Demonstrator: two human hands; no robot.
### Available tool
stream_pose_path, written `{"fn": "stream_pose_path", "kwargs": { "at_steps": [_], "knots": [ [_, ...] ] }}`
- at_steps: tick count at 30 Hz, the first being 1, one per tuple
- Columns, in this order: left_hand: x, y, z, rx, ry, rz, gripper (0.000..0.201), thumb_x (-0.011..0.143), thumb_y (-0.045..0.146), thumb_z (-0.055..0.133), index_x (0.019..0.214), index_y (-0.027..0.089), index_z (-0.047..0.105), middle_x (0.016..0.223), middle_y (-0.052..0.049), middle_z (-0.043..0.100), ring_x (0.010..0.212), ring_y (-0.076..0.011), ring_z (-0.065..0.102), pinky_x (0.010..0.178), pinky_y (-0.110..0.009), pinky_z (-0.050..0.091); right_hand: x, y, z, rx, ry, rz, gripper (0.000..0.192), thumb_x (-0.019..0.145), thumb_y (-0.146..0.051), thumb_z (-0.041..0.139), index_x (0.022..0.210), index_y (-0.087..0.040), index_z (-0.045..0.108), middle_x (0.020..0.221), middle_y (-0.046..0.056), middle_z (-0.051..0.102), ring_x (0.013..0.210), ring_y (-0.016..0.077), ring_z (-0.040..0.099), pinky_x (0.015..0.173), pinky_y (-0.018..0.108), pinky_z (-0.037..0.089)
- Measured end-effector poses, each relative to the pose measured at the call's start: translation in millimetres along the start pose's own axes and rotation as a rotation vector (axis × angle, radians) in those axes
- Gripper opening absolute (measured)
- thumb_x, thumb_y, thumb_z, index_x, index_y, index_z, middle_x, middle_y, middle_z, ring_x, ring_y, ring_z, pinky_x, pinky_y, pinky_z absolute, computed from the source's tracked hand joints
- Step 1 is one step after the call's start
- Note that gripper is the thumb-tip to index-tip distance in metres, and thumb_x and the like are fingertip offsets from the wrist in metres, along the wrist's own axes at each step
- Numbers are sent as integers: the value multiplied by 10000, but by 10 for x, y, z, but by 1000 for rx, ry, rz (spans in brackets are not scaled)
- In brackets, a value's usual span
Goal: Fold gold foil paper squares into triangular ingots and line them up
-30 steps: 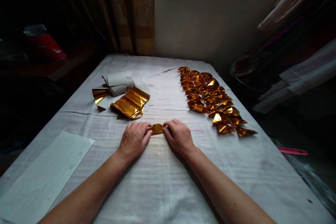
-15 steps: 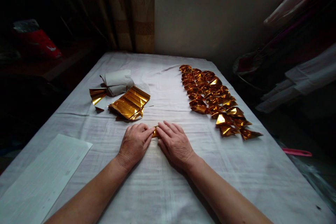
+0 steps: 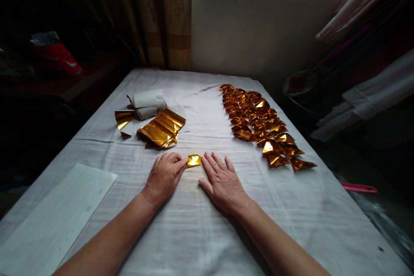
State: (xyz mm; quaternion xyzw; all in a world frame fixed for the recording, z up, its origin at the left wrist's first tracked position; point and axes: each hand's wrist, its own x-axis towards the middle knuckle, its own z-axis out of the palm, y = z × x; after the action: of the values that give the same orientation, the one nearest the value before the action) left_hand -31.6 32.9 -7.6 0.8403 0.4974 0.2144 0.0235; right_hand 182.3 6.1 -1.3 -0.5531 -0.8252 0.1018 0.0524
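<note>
Left hand pins a small folded gold foil piece to the white cloth-covered table, fingertips gripping its left end, near the middle. Right hand lies flat and loose, fingers spread, fingertips just beside the piece, holding nothing. Toward the right edge runs a row of folded gold pieces. Toward the left edge sit a stack of gold sheets and a white sheet; no writing is readable.
</note>
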Motion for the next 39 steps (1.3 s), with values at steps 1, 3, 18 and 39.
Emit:
{"fn": "stream_pose_path", "kwargs": {
  "at_steps": [1,3,18,39],
  "knots": [
    [-6,-1,-3,6,6,5,223,942,242,553,1111,266,696,961,-42,656,897,-209,560,805,-348,436,-5,-1,1,-4,2,5,623,983,-507,418,1521,-205,335,1586,73,294,1477,266,249,1205,521,126],
    [-16,-2,-18,16,10,19,227,944,245,548,1115,264,696,970,-46,664,901,-209,565,805,-347,444,-7,-7,5,-6,11,9,620,980,-502,430,1517,-205,344,1583,74,302,1473,272,258,1202,526,141],
    [39,247,-35,61,-13,168,356,955,229,490,1290,223,612,1298,-86,654,1270,-273,526,1086,-484,372,-3,-9,45,39,69,-4,602,977,-488,449,1503,-206,375,1568,88,335,1464,291,278,1181,572,173],
    [88,42,-117,165,-12,96,163,951,267,543,924,215,695,841,-43,694,794,-206,618,747,-350,443,19,-19,11,108,230,-1,461,941,-352,525,1379,-208,543,1458,115,517,1366,286,427,1139,525,260]
  ]
}}
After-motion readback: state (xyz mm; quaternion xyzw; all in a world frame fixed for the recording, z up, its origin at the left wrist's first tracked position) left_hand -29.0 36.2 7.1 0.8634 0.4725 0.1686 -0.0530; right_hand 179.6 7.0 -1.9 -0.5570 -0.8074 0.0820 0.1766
